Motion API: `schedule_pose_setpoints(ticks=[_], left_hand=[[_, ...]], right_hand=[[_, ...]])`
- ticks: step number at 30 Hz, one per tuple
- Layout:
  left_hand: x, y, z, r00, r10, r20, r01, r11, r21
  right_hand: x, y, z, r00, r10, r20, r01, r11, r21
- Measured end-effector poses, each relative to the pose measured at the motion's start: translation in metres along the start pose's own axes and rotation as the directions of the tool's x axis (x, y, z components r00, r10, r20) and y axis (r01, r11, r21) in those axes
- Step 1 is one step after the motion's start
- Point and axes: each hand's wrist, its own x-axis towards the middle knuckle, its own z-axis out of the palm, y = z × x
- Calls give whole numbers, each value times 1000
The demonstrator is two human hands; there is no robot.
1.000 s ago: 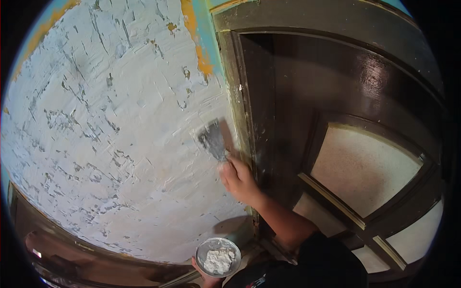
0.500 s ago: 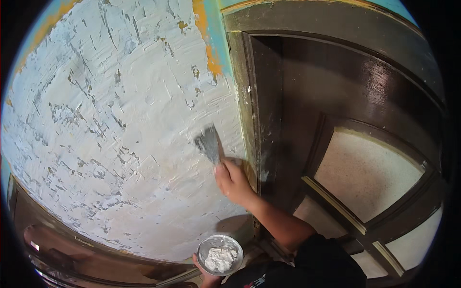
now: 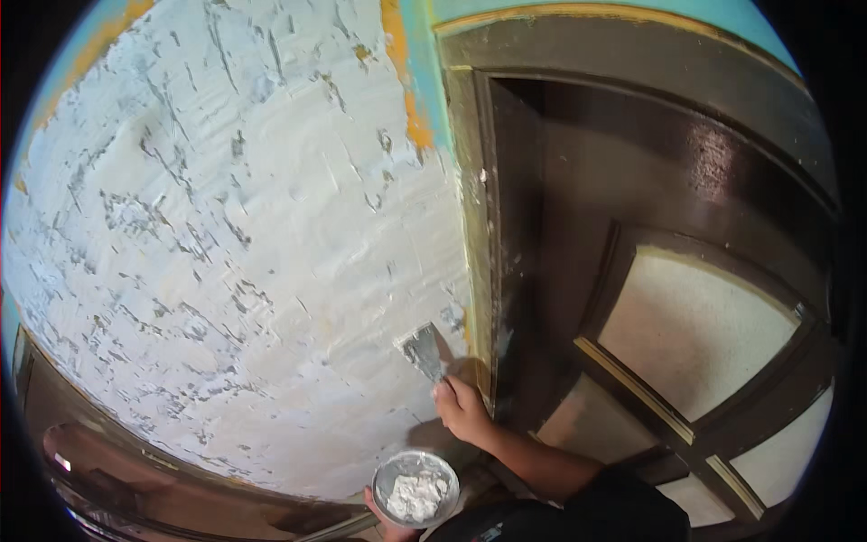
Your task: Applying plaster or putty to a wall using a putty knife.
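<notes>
The right hand (image 3: 462,408) grips a putty knife (image 3: 423,348), its blade flat on the wall (image 3: 226,235) just left of the dark door frame (image 3: 483,271). The wall, spread with rough white filler, fills the space left of the frame. Below it, the left hand (image 3: 388,522) holds a small metal bowl (image 3: 416,488) of white filler.

One putty knife (image 3: 423,349), one metal bowl (image 3: 416,489) of white filler, two hands, one door (image 3: 686,298).
</notes>
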Motion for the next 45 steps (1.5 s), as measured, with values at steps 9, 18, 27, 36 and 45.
schedule_pose_setpoints(ticks=[9, 18, 27, 36, 45], left_hand=[[-7, -1, -6, 987, -141, -83, 135, 988, -73], [-6, 5, -22, 996, -80, 41, 86, 982, -171], [-6, 8, -28, 998, -50, -41, 46, 995, -84], [-10, 12, 3, 998, 55, 13, -55, 998, 0], [-12, 5, -1, 990, -108, 93, 103, 993, 59]], right_hand=[[38, -44, -11, 990, 82, 111, -98, 984, 149], [43, -116, 3, 992, -96, 82, 98, 995, -18], [8, -57, -10, 988, -7, 153, 1, 999, 36], [-16, 0, -33, 962, 256, 91, -263, 961, 83], [25, -53, -8, 992, 66, 109, -81, 987, 138]])
